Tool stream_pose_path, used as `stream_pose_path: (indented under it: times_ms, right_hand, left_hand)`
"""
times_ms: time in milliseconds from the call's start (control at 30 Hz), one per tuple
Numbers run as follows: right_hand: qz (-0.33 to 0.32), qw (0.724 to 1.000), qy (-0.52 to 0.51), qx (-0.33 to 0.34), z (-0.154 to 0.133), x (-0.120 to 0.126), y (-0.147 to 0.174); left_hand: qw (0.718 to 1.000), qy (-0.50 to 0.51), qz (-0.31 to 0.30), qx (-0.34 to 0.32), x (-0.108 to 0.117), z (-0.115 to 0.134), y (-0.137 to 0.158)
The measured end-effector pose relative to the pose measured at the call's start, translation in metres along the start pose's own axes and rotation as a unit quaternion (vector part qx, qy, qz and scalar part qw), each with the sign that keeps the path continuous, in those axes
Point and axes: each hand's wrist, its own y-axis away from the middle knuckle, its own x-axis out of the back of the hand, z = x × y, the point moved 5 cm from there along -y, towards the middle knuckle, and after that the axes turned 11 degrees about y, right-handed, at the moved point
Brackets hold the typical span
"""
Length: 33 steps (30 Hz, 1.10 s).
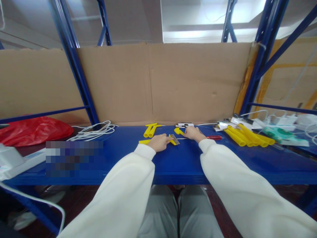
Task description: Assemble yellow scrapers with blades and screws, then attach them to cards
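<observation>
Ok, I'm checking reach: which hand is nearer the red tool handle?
Right. The right hand is just left of the red tool handle; the left hand is farther left, holding a yellow scraper.

The scraper near the table's middle has a yellow plastic handle (pixel 144 142) with a smooth, satin look and a flat grey metal blade (pixel 177 139) with a dull sheen. Towards the right corner, yellow handles (pixel 239 136) show the same smooth plastic, and the screwdriver handle (pixel 215 137) is glossy red plastic. The table (pixel 178 165) wears smooth, faintly glossy blue paint; matt brown cardboard (pixel 119 86) lines its back edge. By the left edge lies a shiny, crinkled red plastic bag (pixel 37 130). The white sleeves (pixel 128 181) are soft matt cloth.
</observation>
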Motion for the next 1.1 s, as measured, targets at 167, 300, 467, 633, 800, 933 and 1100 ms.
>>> stream_pose_path:
  times_ms: [167, 300, 467, 633, 800, 933, 1100]
  right_hand:
    - [0.021, 0.999, 0.019, 0.033, 0.000, -0.001, 0.001]
    - [0.022, 0.999, 0.021, 0.024, 0.012, -0.005, 0.003]
    - [0.017, 0.999, -0.033, -0.037, 0.024, -0.008, 0.004]
    - [0.078, 0.980, -0.156, -0.100, 0.037, -0.002, 0.002]
    - [0.176, 0.920, -0.334, -0.104, 0.044, 0.005, 0.000]
    - [0.160, 0.824, -0.528, -0.128, 0.038, 0.004, 0.005]
    - [0.098, 0.749, -0.644, -0.122, 0.021, 0.005, 0.016]
  left_hand:
    - [1.000, -0.007, -0.008, 0.001, 0.000, 0.000, 0.000]
    - [1.000, -0.008, -0.010, -0.004, 0.000, 0.000, 0.000]
    - [1.000, -0.006, -0.011, -0.004, -0.002, -0.001, -0.001]
    - [1.000, -0.008, -0.012, -0.008, -0.001, -0.001, -0.001]
    - [1.000, -0.007, -0.015, -0.012, -0.001, 0.000, -0.001]
    - [1.000, -0.009, -0.012, -0.012, -0.001, 0.001, 0.000]
    - [1.000, -0.004, -0.007, -0.013, -0.001, 0.001, -0.001]
